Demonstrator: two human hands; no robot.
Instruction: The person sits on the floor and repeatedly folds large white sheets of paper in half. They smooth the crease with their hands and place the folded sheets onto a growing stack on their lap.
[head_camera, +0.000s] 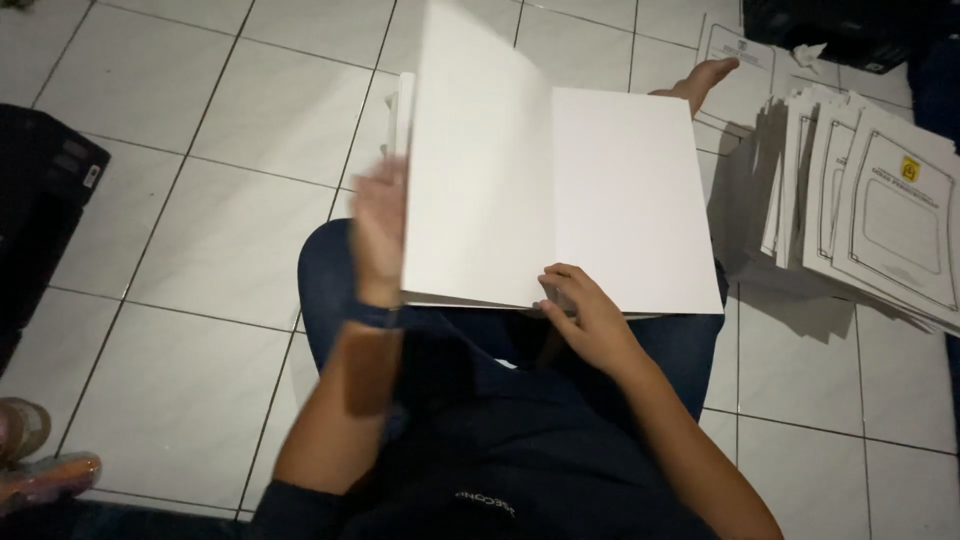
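Centrally, the folded white sheet (560, 190) rests on the lap; left hand (380, 230) grips and lifts its left flap; right hand (590, 315) presses the bottom edge, fingers flat; likely mid-fold; printed stack (870, 210) lies right.

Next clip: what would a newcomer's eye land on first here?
The big white folded sheet at the centre, bright against the dim room, lying open over the seated person's lap. The left hand lifts its left half upright, blurred, while the right hand presses its lower edge near the fold. To the right, on the white tiled floor, sits a fanned stack of printed sheets with black borders.
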